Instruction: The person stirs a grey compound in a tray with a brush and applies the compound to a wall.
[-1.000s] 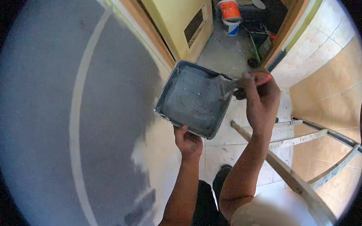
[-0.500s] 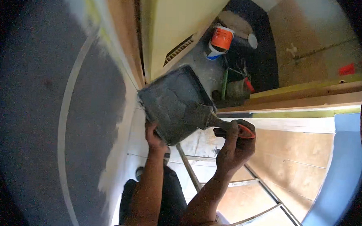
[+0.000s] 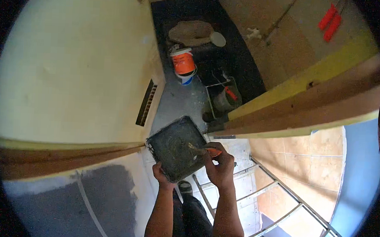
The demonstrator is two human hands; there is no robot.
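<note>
My left hand (image 3: 161, 175) grips the near left edge of a square black tray (image 3: 170, 139), smeared with dark grey residue and held in front of my body. Closed round the red-and-dark handle of a putty knife (image 3: 213, 152), my right hand (image 3: 221, 166) is at the tray's right side. The knife's narrow neck points left over the tray. Its blade is seen nearly edge-on and hard to make out; I cannot tell whether it touches the tray.
A metal ladder (image 3: 276, 186) stands at lower right. Beyond the doorway are an orange bucket (image 3: 184, 64), a grey container (image 3: 227, 99) and a black sheet (image 3: 244, 49). A cream door (image 3: 73, 71) and a partly grey-coated wall (image 3: 110, 195) lie left; a wooden frame (image 3: 301, 102) is right.
The view has swung left toward the door and doorway. The tray appears lower and smaller. The knife has turned from its broad face showing to nearly edge-on, still over the tray.
</note>
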